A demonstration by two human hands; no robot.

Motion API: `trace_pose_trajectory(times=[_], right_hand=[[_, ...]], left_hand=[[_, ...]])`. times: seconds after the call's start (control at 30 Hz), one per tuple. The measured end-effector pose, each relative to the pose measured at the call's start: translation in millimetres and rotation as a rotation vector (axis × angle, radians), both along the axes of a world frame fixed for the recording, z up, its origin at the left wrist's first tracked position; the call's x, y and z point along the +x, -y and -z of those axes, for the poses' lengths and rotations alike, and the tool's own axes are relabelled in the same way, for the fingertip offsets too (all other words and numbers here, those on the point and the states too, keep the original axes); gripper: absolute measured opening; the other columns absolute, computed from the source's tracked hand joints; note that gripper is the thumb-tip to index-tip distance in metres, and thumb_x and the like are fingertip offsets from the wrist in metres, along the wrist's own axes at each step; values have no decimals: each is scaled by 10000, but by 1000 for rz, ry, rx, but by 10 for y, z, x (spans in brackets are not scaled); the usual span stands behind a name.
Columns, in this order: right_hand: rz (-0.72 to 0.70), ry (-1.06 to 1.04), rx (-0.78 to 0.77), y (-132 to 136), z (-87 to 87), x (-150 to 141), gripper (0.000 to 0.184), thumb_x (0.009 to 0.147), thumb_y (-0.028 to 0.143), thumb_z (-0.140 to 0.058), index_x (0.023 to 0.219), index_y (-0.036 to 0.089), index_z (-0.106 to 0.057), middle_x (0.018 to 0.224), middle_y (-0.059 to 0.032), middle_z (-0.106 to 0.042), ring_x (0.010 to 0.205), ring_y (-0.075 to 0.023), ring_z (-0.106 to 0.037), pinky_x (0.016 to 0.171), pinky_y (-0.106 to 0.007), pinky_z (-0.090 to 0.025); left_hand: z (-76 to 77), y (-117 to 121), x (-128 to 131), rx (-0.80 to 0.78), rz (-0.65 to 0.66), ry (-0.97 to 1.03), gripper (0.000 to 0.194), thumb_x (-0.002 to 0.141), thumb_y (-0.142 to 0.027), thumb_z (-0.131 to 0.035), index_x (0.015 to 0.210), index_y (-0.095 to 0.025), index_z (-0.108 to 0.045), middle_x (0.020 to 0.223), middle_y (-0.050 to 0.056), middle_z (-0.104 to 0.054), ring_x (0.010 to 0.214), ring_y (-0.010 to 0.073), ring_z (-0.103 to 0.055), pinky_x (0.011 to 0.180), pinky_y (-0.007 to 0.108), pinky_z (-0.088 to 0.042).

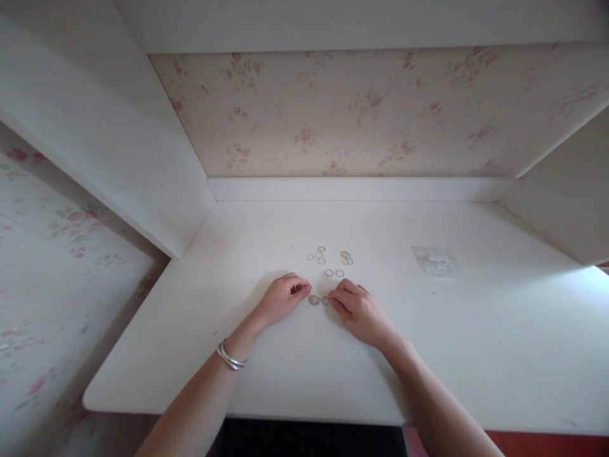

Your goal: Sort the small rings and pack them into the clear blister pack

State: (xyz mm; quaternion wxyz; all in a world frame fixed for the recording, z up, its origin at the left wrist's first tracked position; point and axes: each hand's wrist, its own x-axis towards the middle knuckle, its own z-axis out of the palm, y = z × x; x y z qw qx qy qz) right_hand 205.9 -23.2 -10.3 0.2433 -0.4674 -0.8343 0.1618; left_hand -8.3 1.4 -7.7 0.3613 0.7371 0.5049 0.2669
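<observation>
My right hand (pixel 361 312) has its thumb and fingers pinched together at the edge of a thin ring (pixel 325 301) on the white desk. Just left of that ring lies a small overlapping cluster of rings (pixel 314 300). Beside the cluster is my left hand (pixel 285 297), its fingers curled and thumb tip against the index finger; whatever may be between them is too small to make out. Two dark thin rings (pixel 334 273) lie side by side beyond the hands. Farther back are pale rings (pixel 320 258), a gold-coloured ring (pixel 321 249) and a group of gold-coloured rings (pixel 346 256).
A clear plastic bag (pixel 434 261) lies on the desk (pixel 476 355) to the right. White side panels and a back ledge (pixel 361 189) bound the desk, with floral wallpaper (pixel 333 114) behind. Below the front edge is something black (pixel 314 438).
</observation>
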Motion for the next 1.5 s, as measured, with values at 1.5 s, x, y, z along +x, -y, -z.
trace_pose_trajectory(times=[1.5], right_hand=[[702,-880,-219,-551,266,477,383,717,490,-587,870,160,-706,782,-55,-667,669,-158,-534,639,-285,-388]], left_hand=[[-172,-35,602,315,124,-383,187,923,-254,-419,940,-215,-601,952,21,-570,834,138,-589,757,252,-449]])
